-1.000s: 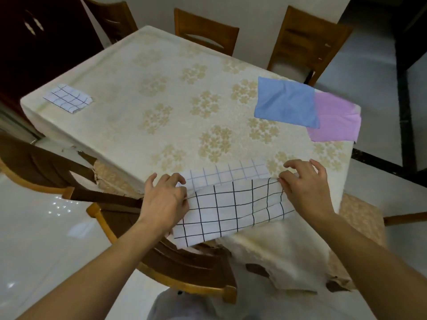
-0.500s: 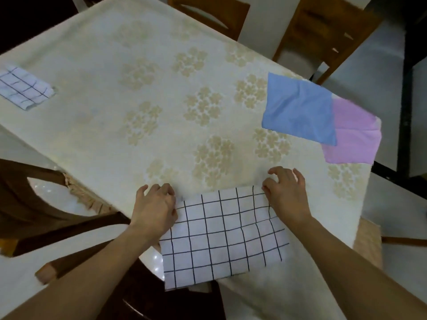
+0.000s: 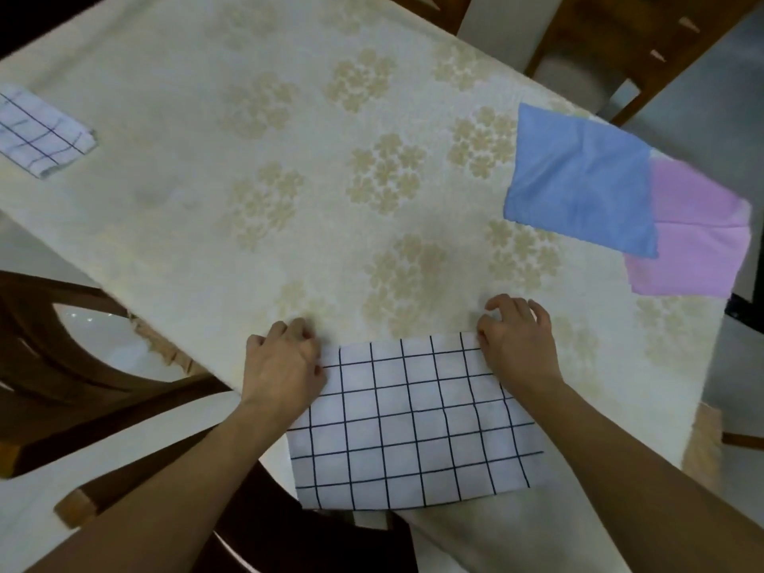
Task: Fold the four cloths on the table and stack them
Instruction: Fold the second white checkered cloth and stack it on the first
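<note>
A white cloth with a black grid (image 3: 413, 423) lies folded at the near table edge, its lower part hanging over the edge. My left hand (image 3: 281, 361) pinches its far left corner. My right hand (image 3: 516, 337) pinches its far right corner with curled fingers. A blue cloth (image 3: 578, 179) lies flat at the right, overlapping a pink cloth (image 3: 694, 241) that reaches the table's right edge. A small folded white cloth with a blue grid (image 3: 37, 130) sits at the far left.
The table (image 3: 289, 179) wears a cream cloth with a flower pattern. Wooden chairs stand at the near left (image 3: 82, 382), below me (image 3: 289, 531) and behind the table at the upper right (image 3: 620, 47).
Both hands carried the grid cloth's near edge up and over onto its far edge, so the cloth now lies folded in half. The camera has tipped down and closer.
</note>
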The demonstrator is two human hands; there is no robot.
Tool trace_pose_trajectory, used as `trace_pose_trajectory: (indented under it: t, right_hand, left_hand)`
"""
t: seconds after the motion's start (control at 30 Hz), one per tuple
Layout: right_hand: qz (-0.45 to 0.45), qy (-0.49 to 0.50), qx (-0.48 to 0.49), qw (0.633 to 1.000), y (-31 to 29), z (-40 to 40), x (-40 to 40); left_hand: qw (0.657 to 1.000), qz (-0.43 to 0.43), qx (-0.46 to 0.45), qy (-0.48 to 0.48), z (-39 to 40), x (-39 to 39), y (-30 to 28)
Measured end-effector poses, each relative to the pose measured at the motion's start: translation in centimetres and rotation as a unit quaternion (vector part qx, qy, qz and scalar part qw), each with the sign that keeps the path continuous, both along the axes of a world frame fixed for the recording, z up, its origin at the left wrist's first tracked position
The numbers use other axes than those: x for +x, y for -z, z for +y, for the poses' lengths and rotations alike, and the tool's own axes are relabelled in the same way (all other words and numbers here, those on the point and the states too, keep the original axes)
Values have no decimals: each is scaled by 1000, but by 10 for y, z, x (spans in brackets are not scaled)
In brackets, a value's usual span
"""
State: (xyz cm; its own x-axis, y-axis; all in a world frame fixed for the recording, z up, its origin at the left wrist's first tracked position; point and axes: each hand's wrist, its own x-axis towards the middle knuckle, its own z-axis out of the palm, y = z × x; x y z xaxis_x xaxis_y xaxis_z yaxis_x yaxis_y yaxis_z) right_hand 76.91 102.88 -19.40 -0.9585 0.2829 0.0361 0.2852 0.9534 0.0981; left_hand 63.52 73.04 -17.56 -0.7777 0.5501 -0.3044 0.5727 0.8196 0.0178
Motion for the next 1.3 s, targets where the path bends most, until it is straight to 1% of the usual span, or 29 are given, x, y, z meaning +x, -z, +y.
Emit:
trace_pose_trajectory:
  t: [0.17, 0.27, 0.3, 0.37, 0.43, 0.5, 0.57, 0.67, 0.77, 0.87, 1.0, 1.07, 1.17, 1.23, 1.3]
  right_hand:
    - [16, 29, -28, 999, 1, -9, 4]
    - [71, 19, -67, 995, 1, -27, 15]
    - [89, 6, -84, 992, 2, -36, 19]
    - [106, -17, -113, 988, 5, -59, 26]
    - [76, -26, -141, 987, 9, -81, 28]
    - [6, -22, -167, 986, 15, -97, 25]
    - [-53, -25, -162, 985, 26, -103, 24]
    - [-85, -17, -147, 985, 41, -93, 27]
    - [-82, -1, -133, 988, 49, -68, 41]
    - [-64, 47, -124, 989, 51, -35, 63]
    - [-69, 92, -112, 987, 48, -8, 80]
    - [-45, 89, -112, 989, 42, -21, 86]
    - [-2, 30, -146, 989, 36, -70, 91]
    - [-6, -15, -157, 987, 40, -103, 95]
    - [-26, -18, -150, 988, 47, -115, 104]
  left_hand:
    - [1000, 19, 6, -9, -4, -2, 2]
    - [995, 48, 81, -14, -3, 7, 2]
    - [991, 55, 118, -2, 0, 15, 1]
    - [983, 46, 172, 55, 12, 38, 2]
    - [975, 18, 187, 120, 27, 65, 10]
    - [973, 4, 177, 149, 41, 82, 24]
    - [978, -9, 150, 148, 50, 92, 37]
    - [986, -12, 121, 116, 47, 93, 53]
    - [989, 4, 107, 100, 31, 87, 60]
    - [991, 13, 102, 86, 17, 72, 64]
    - [995, 12, 86, 44, -4, 60, 60]
    - [994, 12, 93, 61, -9, 70, 51]
    - [982, 6, 115, 151, 3, 111, 42]
    - [977, -5, 113, 181, 14, 132, 48]
    - [979, -14, 98, 175, 17, 138, 56]
